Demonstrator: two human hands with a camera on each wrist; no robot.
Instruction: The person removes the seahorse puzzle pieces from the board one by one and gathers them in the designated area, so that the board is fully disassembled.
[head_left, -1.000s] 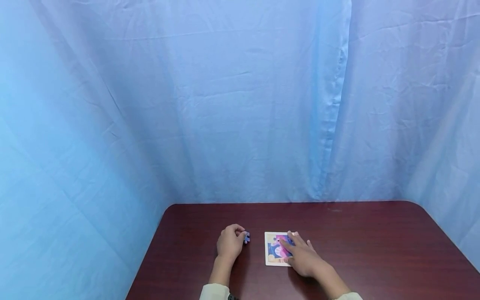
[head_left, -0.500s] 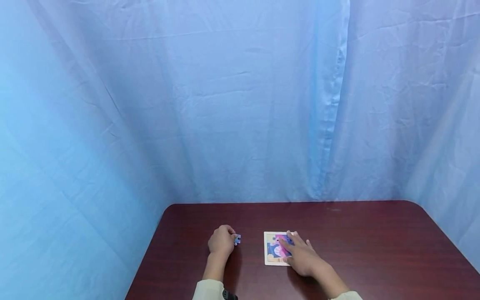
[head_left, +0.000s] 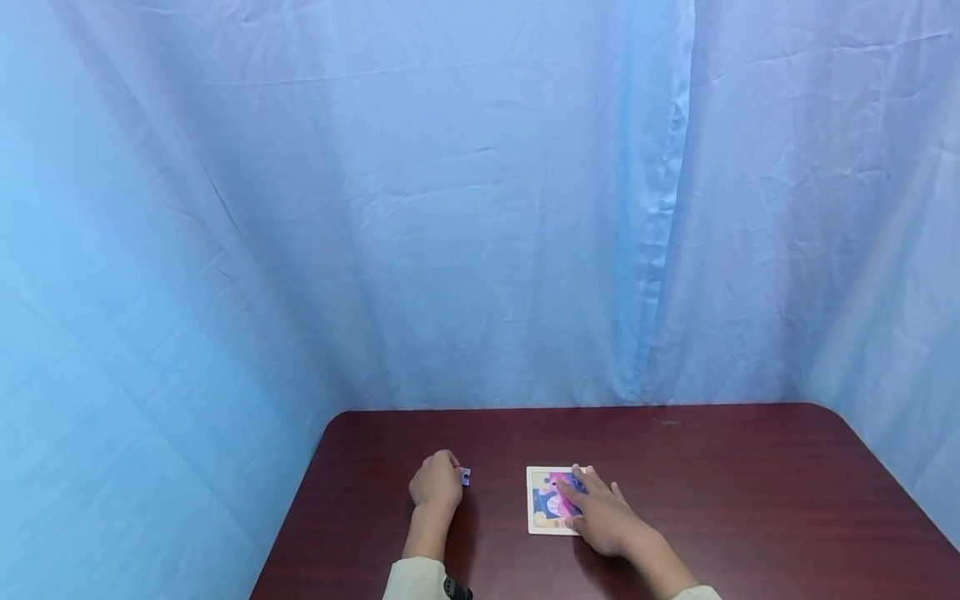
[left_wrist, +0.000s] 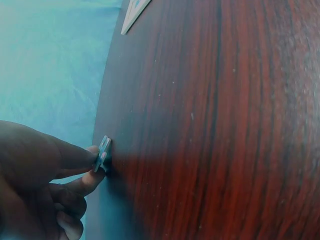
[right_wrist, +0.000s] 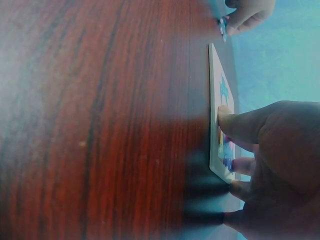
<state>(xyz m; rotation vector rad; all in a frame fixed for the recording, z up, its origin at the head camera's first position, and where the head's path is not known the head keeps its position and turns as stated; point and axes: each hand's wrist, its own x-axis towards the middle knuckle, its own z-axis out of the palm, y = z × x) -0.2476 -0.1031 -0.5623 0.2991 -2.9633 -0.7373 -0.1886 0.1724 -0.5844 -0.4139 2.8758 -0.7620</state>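
On the red table (head_left: pixel 750 492), the left hand (head_left: pixel 435 482) pinches a puzzle piece (head_left: pixel 464 472); the right hand (head_left: pixel 606 517), fingers spread, should press the board (head_left: pixel 530 496) gently.

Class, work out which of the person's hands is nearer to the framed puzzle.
Right. The right hand rests on the framed puzzle; the left hand is off to its left, apart from it, pinching a small piece.
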